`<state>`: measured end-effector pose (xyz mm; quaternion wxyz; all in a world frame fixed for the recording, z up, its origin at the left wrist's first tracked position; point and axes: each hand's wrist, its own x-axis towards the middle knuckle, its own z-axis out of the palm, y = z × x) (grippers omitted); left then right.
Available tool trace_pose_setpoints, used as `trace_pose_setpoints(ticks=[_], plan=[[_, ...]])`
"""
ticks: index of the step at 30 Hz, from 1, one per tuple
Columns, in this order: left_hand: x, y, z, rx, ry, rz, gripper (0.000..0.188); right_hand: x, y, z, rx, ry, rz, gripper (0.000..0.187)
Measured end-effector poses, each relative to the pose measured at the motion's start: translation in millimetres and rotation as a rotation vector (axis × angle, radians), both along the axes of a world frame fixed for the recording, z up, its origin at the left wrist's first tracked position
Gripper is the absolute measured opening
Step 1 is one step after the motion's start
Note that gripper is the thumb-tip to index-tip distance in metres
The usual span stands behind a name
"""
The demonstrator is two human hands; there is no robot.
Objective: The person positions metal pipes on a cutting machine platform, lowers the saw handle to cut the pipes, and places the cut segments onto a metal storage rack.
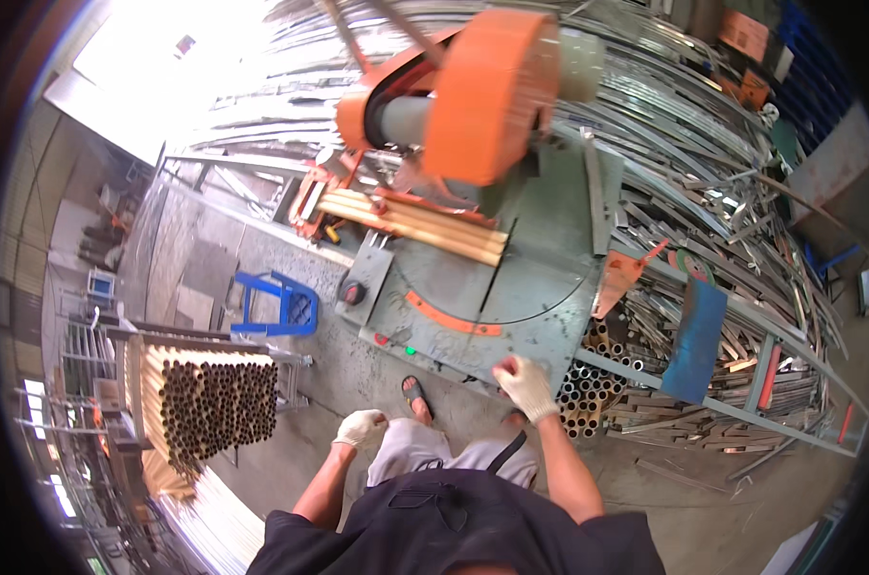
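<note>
My left hand [362, 428], in a white knitted glove, hangs beside my left thigh with its fingers curled in and nothing showing in them. At the front edge of the saw table [540, 350] is my gloved right hand [528, 387], its fingers closed near a small reddish spot; whether it grips something there cannot be made out. On the table, several tan tubes [425, 230] lie side by side against an orange clamp. The cut-off saw's orange guard [492, 101] stands above and behind them. A green button [411, 351] and a red button [381, 339] sit on the front edge.
To the left stand a blue plastic stool [276, 305] and a stacked bundle of tubes [219, 407]. Cut tubes [583, 398] are piled right of the table. Metal bars [712, 316] fill a rack on the right, with a blue sheet [696, 340] hanging over its rail.
</note>
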<state>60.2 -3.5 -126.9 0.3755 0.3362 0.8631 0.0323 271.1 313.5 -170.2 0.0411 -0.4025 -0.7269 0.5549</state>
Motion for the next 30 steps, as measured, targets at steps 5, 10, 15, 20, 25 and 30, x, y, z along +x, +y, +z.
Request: trace_pose_setpoints(ticks=[5,10,15,20,25,30], plan=[[-53.5,-99.8,-24.6,0.182,-0.196,0.498,0.020,-105.5,-54.8,-20.5,-0.225,-0.209,0.220,0.036],[-158.5,-106.1,-34.6,0.362,-0.056,0.339,0.015,-122.6,-131.6,-68.2,0.211,-0.560,0.198,0.041],[-295.7,-25.8,-45.6,0.614,0.077,0.138,0.025,-165.2,-152.4,-64.1,0.351,-0.774,-0.007,0.043],[-400.1,125.4,-37.8,0.853,0.360,-0.216,0.044,-184.9,-152.2,-83.9,0.325,-0.923,-0.117,0.047],[-459.7,259.1,-77.0,0.647,0.735,-0.586,0.072,-169.4,-155.2,-113.5,0.096,-0.898,-0.330,0.050],[-480.2,297.3,-70.6,0.251,0.506,-0.788,0.062,-152.5,-192.0,-85.3,0.031,-0.781,-0.350,0.044]])
